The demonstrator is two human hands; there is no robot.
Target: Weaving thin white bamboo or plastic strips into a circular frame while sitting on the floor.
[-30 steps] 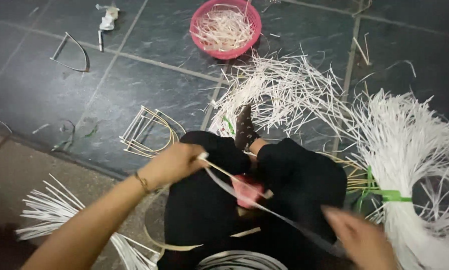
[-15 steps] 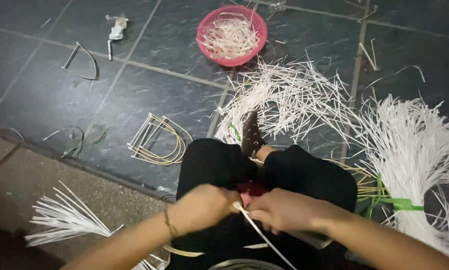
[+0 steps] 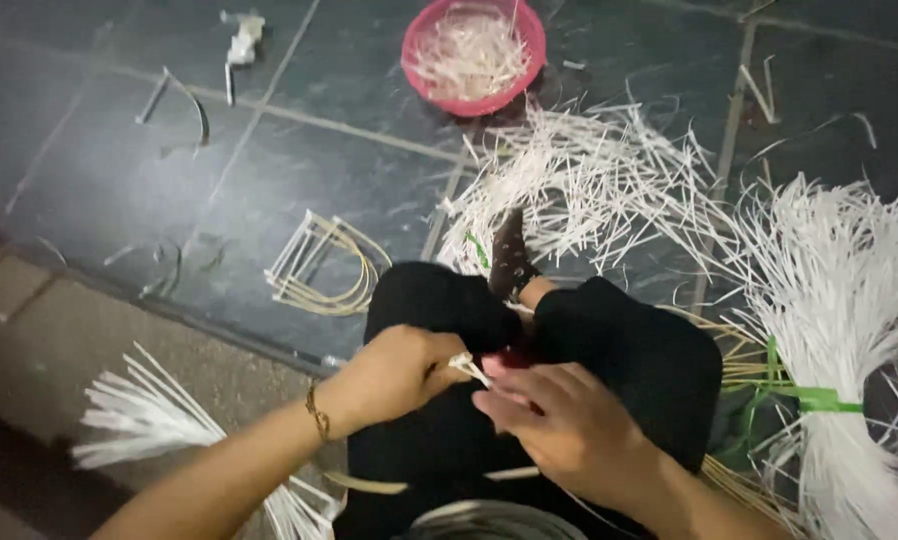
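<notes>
— How are the hands seen?

— The left hand [image 3: 399, 375] and the right hand [image 3: 559, 430] are brought together over the lap. A thin white strip [image 3: 466, 367] is pinched at its end by the left fingers. The right fingers are laid just beside it; whether it is gripped by them cannot be told, as the view is blurred.

— Where is the strip found?

— At the centre, above the black trousers [image 3: 619, 350].

— What else is seen?

— A pink bowl [image 3: 416, 40] of white pieces at twelve o'clock, a white strip bundle [image 3: 849, 300] tied with a green band at three o'clock, bent loops [image 3: 324, 270] at ten o'clock.
</notes>
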